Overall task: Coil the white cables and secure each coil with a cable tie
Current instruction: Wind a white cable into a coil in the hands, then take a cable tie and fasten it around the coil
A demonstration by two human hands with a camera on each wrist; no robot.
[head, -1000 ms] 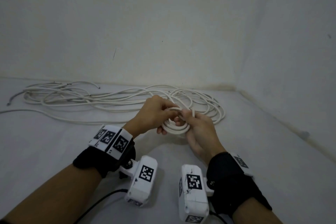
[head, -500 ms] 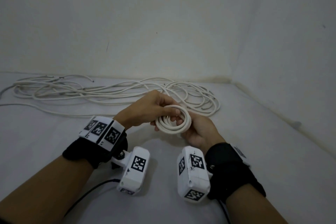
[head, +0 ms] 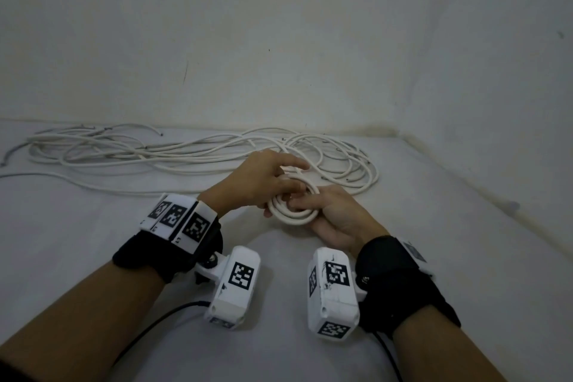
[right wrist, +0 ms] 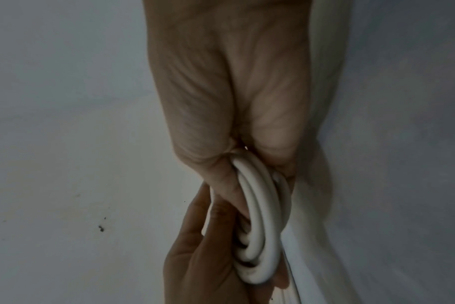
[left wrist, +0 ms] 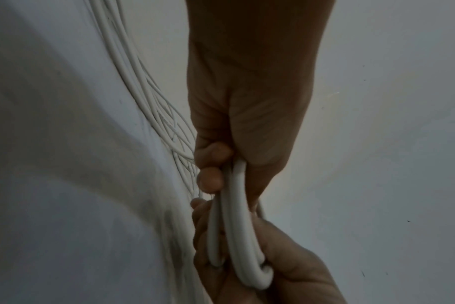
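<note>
White coil (head: 293, 207) lies nearly flat, gripped by left hand (head: 263, 181) and right hand (head: 336, 217).

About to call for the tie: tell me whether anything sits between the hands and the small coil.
Nothing visible does. The left hand and right hand both grip the small coil directly, fingers curled round its loops. The loose cables lie behind it. No cable tie is in view.

The left hand (left wrist: 247, 127) and right hand (left wrist: 273, 273) both grip the coil (left wrist: 237, 236). Loose cables (left wrist: 143, 92) lie behind the coil.
</note>
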